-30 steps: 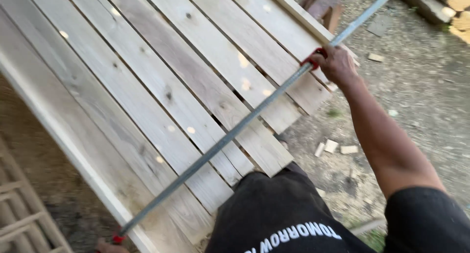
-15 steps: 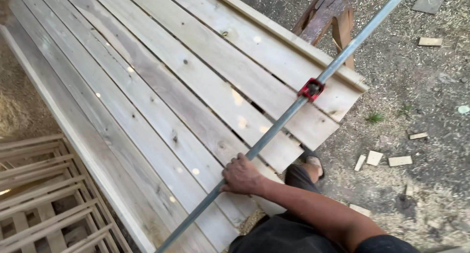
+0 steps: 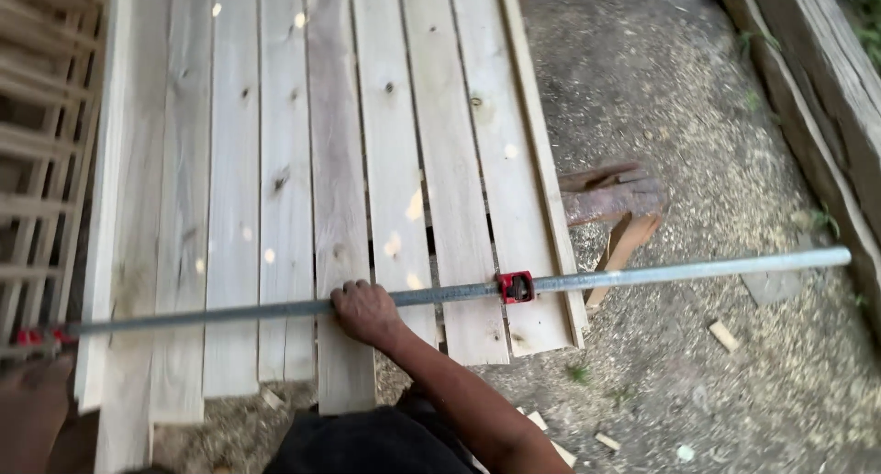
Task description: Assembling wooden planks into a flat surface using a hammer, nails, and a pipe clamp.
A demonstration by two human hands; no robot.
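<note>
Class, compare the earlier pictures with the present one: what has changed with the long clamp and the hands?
The right hand slid down the metal pipe clamp, from beside its red sliding jaw to the middle. The clamp now lies level across the boards. The hand's grip on it remains.

Long pipe clamp bar [image 3: 642, 276] lies across the whole board panel [image 3: 275, 162], blocking any straight pass front to back at that line. Red sliding jaw [image 3: 515, 287] sticks up near the panel's right edge. Right hand [image 3: 365, 311] sits on the bar mid-panel. Left: stacked lattice frames [image 3: 37, 162] close off that side. Right: open sawdust ground [image 3: 697, 98], with sawhorse [image 3: 610, 199], offcuts, and a timber wall [image 3: 817, 79] beyond.
</note>
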